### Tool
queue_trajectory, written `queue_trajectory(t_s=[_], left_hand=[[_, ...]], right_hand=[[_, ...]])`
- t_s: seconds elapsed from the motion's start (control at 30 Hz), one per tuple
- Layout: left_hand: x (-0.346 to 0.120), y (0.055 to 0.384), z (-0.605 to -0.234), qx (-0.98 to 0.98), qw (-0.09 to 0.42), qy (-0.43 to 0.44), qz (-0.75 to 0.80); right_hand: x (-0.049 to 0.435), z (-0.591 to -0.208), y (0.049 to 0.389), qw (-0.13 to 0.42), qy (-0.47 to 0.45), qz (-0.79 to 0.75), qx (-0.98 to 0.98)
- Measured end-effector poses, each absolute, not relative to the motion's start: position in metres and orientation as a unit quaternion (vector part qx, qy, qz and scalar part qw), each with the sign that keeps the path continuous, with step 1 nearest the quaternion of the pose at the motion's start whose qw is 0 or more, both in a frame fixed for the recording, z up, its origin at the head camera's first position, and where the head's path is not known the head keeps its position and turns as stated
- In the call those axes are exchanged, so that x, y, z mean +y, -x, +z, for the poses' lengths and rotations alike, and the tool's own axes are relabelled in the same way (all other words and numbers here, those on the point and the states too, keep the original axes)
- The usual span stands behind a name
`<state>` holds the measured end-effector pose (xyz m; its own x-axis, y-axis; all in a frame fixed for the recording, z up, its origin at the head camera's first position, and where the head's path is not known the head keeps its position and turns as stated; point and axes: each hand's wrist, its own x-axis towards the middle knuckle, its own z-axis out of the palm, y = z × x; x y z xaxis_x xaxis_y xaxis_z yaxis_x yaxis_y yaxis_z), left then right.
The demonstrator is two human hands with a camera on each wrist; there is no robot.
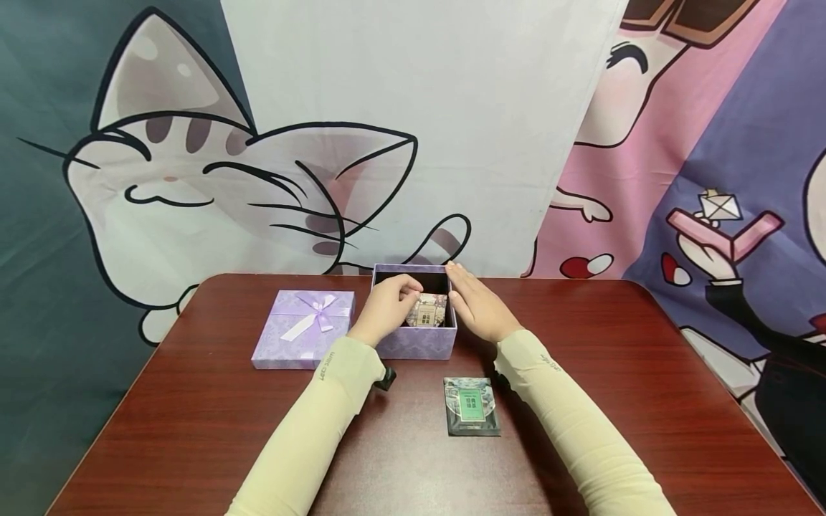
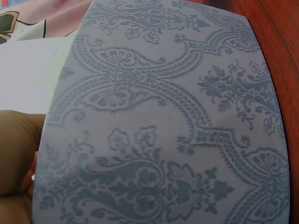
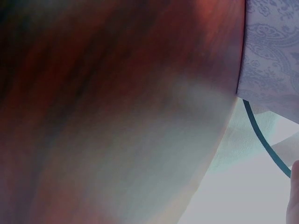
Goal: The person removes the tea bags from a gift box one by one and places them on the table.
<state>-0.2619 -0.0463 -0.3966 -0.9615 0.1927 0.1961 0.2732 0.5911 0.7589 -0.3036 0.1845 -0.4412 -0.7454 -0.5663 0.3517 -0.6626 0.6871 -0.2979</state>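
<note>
A purple patterned gift box (image 1: 416, 344) stands without its lid at the table's far edge. Over its left rim reaches my left hand (image 1: 387, 304), its thumb and fingers pinching the upper corner of a small printed packet (image 1: 427, 312) with a pale label. The packet is within the box, its lower part hidden by the front wall. My right hand (image 1: 480, 304) lies along the box's right side, fingers straight, tips at the far right corner. The box's patterned wall (image 2: 159, 112) fills most of the left wrist view, with part of the left hand at the edge.
Left of the box is its purple lid (image 1: 303, 330) with a ribbon bow. A green printed packet (image 1: 472, 407) lies on the brown table (image 1: 400, 459) in front, between my forearms. Behind the table hangs a cloth with cartoon cats (image 1: 452, 107).
</note>
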Motion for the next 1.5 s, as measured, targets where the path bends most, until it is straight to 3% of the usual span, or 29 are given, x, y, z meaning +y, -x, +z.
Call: queue_trajectory(t_s=[0.5, 0.7, 1.1, 1.5], left_hand=[[-0.050, 0.260, -0.401, -0.844, 0.153, 0.085, -0.507], [-0.053, 0.259, -0.400, -0.830, 0.174, 0.069, -0.525], [-0.063, 0.249, -0.388, -0.740, 0.168, 0.047, -0.650], [-0.073, 0.217, -0.375, -0.726, 0.075, 0.046, -0.682]], right_hand=[[0.185, -0.443, 0.306, 0.123, -0.344, 0.214, -0.906], [0.185, -0.445, 0.307, 0.130, -0.346, 0.215, -0.904], [0.187, -0.444, 0.306, 0.135, -0.344, 0.206, -0.906], [0.185, -0.442, 0.305, 0.126, -0.345, 0.209, -0.906]])
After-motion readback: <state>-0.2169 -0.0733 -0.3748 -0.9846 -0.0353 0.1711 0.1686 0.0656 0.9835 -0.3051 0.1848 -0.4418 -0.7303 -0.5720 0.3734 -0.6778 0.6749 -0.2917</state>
